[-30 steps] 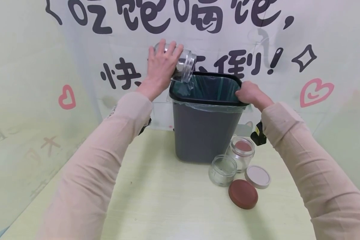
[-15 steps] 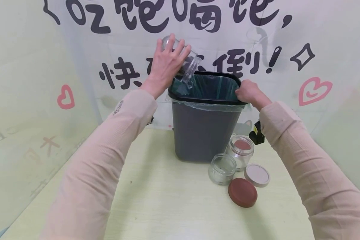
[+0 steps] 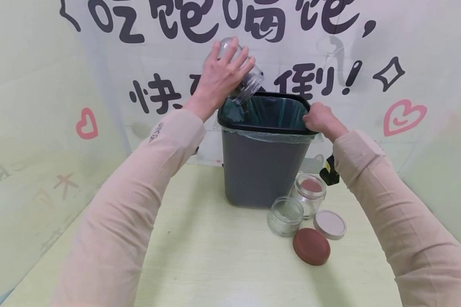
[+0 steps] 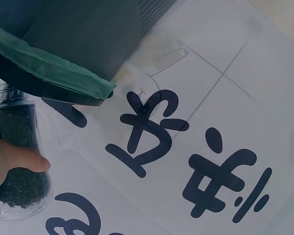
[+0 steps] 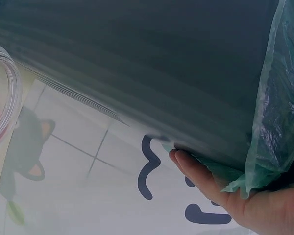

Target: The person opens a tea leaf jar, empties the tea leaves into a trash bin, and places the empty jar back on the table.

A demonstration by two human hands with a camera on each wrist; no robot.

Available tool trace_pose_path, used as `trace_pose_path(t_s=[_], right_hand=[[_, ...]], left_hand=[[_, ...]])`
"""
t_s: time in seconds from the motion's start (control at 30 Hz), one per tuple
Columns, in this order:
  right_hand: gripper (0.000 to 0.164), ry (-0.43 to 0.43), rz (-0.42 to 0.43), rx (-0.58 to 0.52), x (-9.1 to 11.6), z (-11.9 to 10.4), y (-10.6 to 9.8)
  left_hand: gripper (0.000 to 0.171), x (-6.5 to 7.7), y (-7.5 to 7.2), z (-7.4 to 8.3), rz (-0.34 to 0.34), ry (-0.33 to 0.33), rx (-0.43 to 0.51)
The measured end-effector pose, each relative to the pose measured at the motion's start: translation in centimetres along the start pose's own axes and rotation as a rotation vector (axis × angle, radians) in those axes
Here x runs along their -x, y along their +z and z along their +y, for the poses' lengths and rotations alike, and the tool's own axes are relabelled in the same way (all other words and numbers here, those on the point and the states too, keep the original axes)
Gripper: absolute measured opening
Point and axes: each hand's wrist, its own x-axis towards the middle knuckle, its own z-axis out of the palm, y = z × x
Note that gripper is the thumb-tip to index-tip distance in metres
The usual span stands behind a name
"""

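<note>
My left hand (image 3: 220, 81) grips a glass jar (image 3: 252, 86) tilted mouth-down over the left part of a grey trash bin (image 3: 263, 170). Dark green, shredded-looking stuff (image 4: 20, 188) fills much of the jar in the left wrist view, with my thumb across the glass. Some dark bits show below the mouth, at the bin's opening. A thin green bag (image 3: 276, 137) lines the bin and folds over its black rim (image 3: 269, 128). At the right end of that rim, my right hand (image 3: 322, 118) holds on; in the right wrist view its fingers lie against the bag and the bin's side.
Right of the bin's base stand two open glass jars, a short one (image 3: 286, 217) and a taller one (image 3: 309, 200) with something reddish showing inside. A white lid (image 3: 330, 224) and a red-brown lid (image 3: 311, 246) lie beside them. A printed curtain (image 3: 392, 38) hangs close behind.
My left hand has moved up and right, tipping the jar's mouth further down over the bin. Dark bits now show below the mouth. The right hand keeps its hold on the rim.
</note>
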Motion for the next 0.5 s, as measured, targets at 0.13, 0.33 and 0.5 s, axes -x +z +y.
trace_pose_path(t_s=[0.13,0.33,0.5], right_hand=[[0.027,0.002,-0.008,0.006,-0.04,0.08,-0.01],[0.026,-0.003,-0.006,0.011,-0.07,0.0,-0.02],[0.024,-0.025,0.011,0.036,-0.03,0.06,0.03]], left_hand=[[0.062,-0.14,-0.1,0.11,0.013,0.032,-0.062],[0.057,-0.36,-0.11,0.27,0.032,0.067,-0.099],[0.061,-0.74,-0.24,0.26,0.01,0.098,-0.118]])
